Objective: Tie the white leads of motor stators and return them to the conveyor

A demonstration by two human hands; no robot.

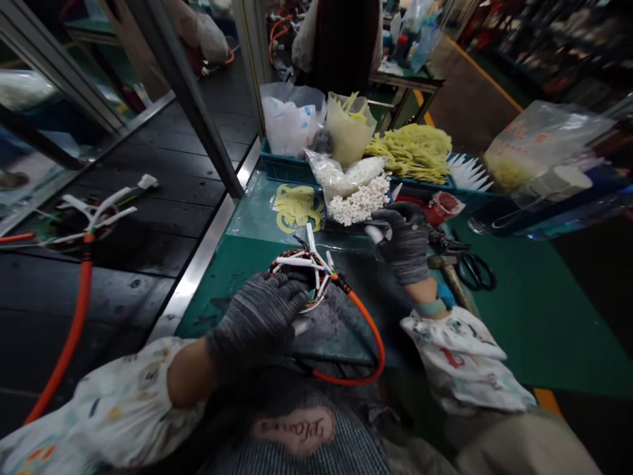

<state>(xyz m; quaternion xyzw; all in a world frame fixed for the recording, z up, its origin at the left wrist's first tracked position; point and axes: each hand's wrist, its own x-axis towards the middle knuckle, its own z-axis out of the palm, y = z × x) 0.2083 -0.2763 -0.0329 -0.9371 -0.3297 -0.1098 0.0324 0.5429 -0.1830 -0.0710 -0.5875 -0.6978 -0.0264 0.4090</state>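
A round wire coil [316,267] with white sleeves and an orange cable [373,323] lies on the green work table. My left hand [264,307], in a grey glove with a bare thumb, rests on the coil's left side; whether its fingers grip the coil is unclear. Beside the pile of small white pieces [360,200] is my right hand [403,241], gloved the same way, its fingers curled near the pile's right edge. What those fingers hold, if anything, is too small to make out. Flat yellow rings [297,206] lie left of the pile.
Teal trays [289,168] at the back hold bags and yellow strips [413,152]. A hammer [453,277] and black scissors [475,270] lie at right. Left, past a metal post [190,92], another coil [84,221] sits on a dark slatted surface. A person [346,46] is beyond.
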